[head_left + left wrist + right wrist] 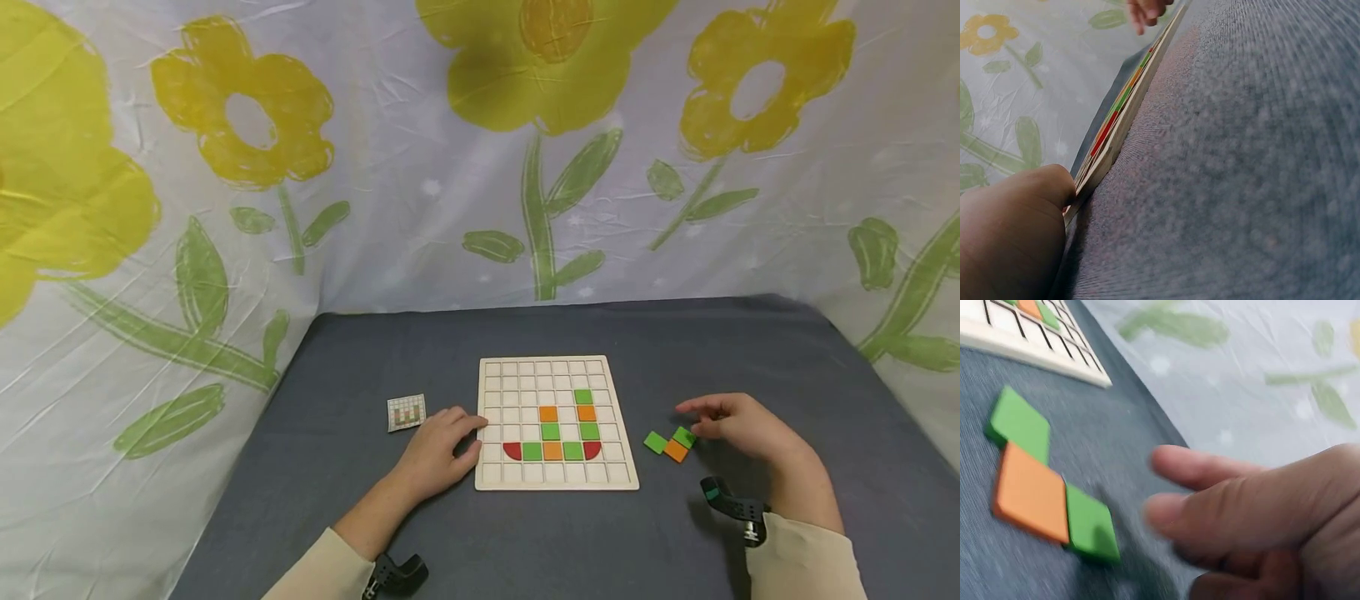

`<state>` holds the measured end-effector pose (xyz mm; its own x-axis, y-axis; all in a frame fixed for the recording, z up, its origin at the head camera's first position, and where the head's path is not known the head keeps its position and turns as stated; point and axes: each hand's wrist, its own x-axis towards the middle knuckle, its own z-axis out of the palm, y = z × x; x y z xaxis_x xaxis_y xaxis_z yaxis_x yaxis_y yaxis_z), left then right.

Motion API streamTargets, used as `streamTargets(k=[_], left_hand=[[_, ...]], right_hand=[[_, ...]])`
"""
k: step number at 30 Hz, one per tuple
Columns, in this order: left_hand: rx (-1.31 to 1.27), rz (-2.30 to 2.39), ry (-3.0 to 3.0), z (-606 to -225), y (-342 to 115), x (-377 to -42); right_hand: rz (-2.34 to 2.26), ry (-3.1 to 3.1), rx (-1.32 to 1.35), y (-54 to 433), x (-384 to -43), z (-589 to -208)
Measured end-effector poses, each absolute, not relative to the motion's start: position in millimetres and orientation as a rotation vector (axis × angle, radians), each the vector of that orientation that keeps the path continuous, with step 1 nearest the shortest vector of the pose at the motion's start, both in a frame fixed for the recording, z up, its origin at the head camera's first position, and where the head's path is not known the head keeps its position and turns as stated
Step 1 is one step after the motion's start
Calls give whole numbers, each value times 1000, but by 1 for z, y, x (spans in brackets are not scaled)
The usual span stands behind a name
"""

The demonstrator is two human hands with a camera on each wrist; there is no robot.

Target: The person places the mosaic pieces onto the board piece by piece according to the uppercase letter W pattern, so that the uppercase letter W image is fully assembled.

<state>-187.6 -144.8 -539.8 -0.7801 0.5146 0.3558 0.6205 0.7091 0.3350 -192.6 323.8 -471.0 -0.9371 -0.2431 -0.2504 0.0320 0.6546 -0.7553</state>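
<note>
A pale wooden grid board (500,479) lies flat on the table, with several green and orange square tiles and two red rounded tiles set in its cells. My left hand (442,454) rests at the board's left edge, fingertips touching the rim; in the left wrist view the thumb side of the left hand (1019,225) is up against the board's edge. To the right of the board lie two green tiles (655,442) and an orange tile (1032,494), touching at corners and edges. My right hand (746,425) hovers just right of these tiles, fingers loosely bent, nothing held.
A small printed pattern card (406,413) lies left of the board, near the left hand. The table has a dark grey cloth (540,550). Behind and beside it hangs a white curtain (405,167) with yellow flowers.
</note>
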Motion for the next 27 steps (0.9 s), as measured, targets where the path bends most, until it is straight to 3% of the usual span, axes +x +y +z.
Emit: streamTargets(k=[27], left_hand=[[-903,-643,-2698,-539,-145,-187]], right_hand=[[-1117,2552,-57,331,-199,-489]])
